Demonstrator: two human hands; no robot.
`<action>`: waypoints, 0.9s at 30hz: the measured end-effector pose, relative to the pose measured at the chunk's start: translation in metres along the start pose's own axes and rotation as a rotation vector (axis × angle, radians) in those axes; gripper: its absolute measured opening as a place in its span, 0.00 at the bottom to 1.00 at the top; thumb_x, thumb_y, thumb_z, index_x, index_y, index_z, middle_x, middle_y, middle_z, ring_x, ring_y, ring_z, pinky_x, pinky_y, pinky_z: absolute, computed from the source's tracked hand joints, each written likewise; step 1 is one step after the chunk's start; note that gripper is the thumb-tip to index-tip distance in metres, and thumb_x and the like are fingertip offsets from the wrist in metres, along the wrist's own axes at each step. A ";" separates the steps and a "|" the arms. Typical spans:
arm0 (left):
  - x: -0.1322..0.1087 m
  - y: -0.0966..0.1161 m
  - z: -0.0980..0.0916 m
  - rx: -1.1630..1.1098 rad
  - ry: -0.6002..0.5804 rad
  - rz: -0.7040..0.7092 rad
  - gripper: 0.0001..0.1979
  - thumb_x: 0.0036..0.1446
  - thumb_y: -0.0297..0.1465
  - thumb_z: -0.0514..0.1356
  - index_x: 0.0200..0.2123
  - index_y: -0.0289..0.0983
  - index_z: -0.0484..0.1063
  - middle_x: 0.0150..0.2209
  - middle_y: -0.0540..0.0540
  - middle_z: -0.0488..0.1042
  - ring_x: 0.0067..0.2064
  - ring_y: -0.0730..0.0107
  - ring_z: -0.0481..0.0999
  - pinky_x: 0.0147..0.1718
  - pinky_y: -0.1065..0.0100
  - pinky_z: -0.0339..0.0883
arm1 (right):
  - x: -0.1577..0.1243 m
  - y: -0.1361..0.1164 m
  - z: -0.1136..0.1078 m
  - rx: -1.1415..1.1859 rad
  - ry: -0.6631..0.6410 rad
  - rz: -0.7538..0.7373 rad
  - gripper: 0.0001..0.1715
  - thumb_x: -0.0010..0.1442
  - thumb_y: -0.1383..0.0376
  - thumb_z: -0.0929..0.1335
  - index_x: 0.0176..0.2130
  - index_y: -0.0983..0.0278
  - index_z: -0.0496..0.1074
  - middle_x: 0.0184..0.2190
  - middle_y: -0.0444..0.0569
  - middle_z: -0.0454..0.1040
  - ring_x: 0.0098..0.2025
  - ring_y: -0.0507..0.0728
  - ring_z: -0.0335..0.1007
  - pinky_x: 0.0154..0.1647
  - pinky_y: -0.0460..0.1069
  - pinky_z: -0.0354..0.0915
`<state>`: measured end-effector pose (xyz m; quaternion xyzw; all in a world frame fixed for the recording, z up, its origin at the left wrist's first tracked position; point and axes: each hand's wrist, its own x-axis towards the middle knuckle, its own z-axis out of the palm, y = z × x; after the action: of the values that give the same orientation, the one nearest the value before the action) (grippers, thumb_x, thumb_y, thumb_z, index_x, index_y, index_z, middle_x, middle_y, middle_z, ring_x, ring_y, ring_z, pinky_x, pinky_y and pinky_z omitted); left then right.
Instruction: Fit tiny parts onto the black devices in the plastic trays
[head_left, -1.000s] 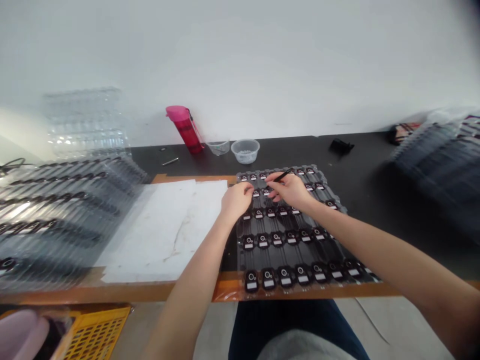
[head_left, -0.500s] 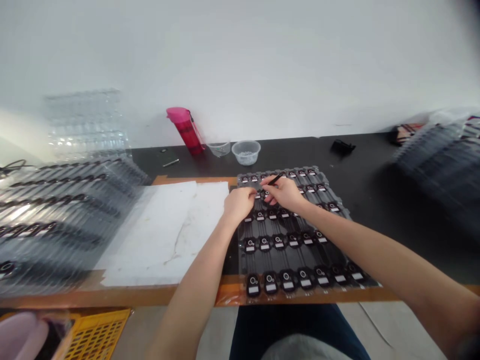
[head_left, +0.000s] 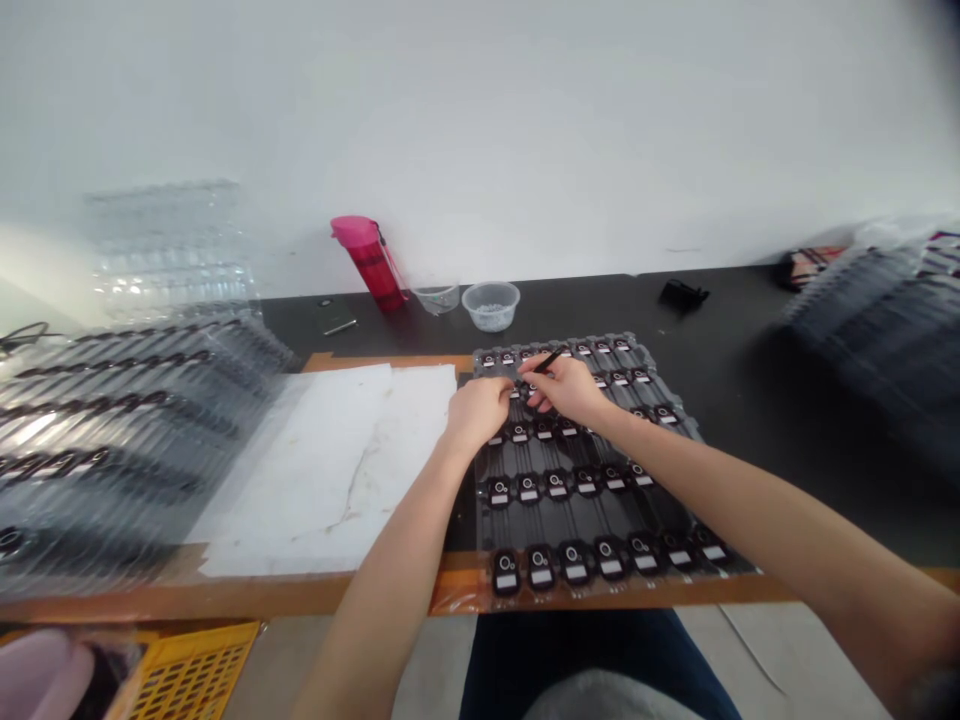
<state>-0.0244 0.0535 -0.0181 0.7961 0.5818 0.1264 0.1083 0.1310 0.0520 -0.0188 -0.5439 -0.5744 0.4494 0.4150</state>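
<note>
A clear plastic tray (head_left: 637, 515) lies on the table before me, with rows of small black parts (head_left: 556, 485), each bearing a white ring and a white label. Over the tray's second row from the back, my right hand (head_left: 564, 385) is closed around a thin black pen-like tool (head_left: 549, 360). Its tip is hidden by the fingers. Beside it, my left hand (head_left: 484, 405) has its fingers pressed together at a part near the tray's left edge. Whether the left fingertips pinch anything is too small to make out.
White sheets (head_left: 322, 460) lie left of the tray. Stacked filled trays (head_left: 112, 430) stand further left, more trays (head_left: 885, 320) at right. Behind are a clear bowl (head_left: 491, 307) with small pieces, another clear cup (head_left: 437, 298), a pink bottle (head_left: 371, 262) and a black object (head_left: 682, 295).
Both hands stay at almost the same spot over the tray. The black tool and right fingers have shifted only slightly; the whole view has moved a little.
</note>
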 end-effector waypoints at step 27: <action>0.000 -0.002 -0.005 -0.226 0.119 -0.064 0.16 0.60 0.41 0.51 0.36 0.41 0.76 0.35 0.44 0.78 0.38 0.60 0.75 0.37 0.66 0.64 | -0.010 -0.023 -0.022 0.161 0.083 -0.129 0.10 0.55 0.62 0.68 0.37 0.66 0.71 0.22 0.43 0.72 0.22 0.49 0.72 0.19 0.41 0.68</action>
<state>-0.0275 0.0540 -0.0140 0.7510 0.5943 0.2346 0.1666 0.1467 0.0430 0.0089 -0.4889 -0.5527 0.4436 0.5087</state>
